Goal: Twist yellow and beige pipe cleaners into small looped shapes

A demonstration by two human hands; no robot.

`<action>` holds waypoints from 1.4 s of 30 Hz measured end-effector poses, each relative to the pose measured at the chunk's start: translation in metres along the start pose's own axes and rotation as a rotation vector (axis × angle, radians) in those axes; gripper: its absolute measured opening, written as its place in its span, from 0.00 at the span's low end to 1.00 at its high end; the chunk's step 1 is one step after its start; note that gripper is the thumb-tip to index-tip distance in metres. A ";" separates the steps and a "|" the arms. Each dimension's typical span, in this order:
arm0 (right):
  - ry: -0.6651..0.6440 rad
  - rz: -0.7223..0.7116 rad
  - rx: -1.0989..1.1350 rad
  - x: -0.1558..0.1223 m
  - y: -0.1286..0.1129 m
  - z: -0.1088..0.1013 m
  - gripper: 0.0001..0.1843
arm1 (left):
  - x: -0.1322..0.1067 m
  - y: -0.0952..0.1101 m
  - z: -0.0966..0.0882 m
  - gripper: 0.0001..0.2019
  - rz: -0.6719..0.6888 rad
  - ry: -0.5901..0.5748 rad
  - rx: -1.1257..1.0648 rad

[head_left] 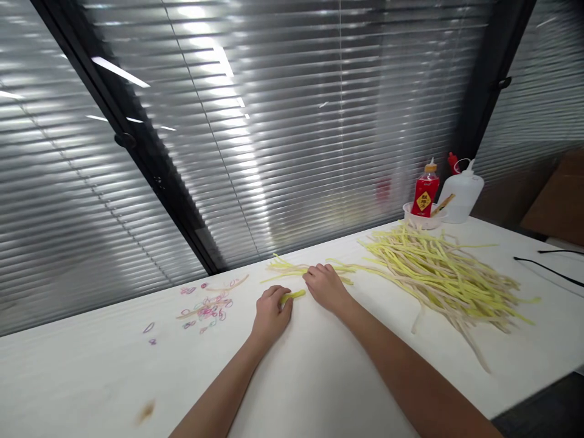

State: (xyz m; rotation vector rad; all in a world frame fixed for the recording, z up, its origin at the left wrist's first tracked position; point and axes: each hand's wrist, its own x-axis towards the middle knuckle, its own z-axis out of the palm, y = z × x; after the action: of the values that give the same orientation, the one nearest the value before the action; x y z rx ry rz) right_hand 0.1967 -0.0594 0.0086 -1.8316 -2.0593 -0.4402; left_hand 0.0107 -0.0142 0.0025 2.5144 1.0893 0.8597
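My left hand (271, 311) rests on the white table with its fingers closed around a short, folded-looking yellow chenille stem (293, 296), whose free end points right. Just to the right, my right hand (325, 285) is curled over a small group of loose yellow and beige chenille stems (287, 267). Its fingertips face down and left, so I cannot see what they grip. A large heap of yellow and beige chenille stems (438, 274) lies to the right of my right hand, some ends reaching toward it.
Small pink and purple loops (210, 309) lie scattered at left on the white table (91, 377). At the back right stand a red bottle (424, 193) in a shallow bowl (413, 220) and a white squeeze bottle (462, 194). Black glasses temples (547, 271) lie at the right edge. Blinds (292, 134) rise behind.
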 end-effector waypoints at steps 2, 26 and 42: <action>-0.001 0.010 0.016 -0.002 0.000 0.006 0.09 | 0.000 0.001 -0.001 0.12 -0.006 0.009 -0.013; 0.061 0.308 0.031 -0.005 0.024 0.017 0.13 | -0.003 -0.001 0.003 0.24 -0.095 -0.005 0.052; 0.083 -0.014 0.171 -0.004 0.014 0.009 0.13 | -0.001 0.006 -0.006 0.29 0.085 -0.059 -0.045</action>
State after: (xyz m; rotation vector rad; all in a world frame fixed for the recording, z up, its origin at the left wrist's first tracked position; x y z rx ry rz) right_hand 0.2104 -0.0576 -0.0014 -1.6727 -1.9898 -0.3262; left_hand 0.0099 -0.0194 0.0093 2.5480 0.9403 0.8176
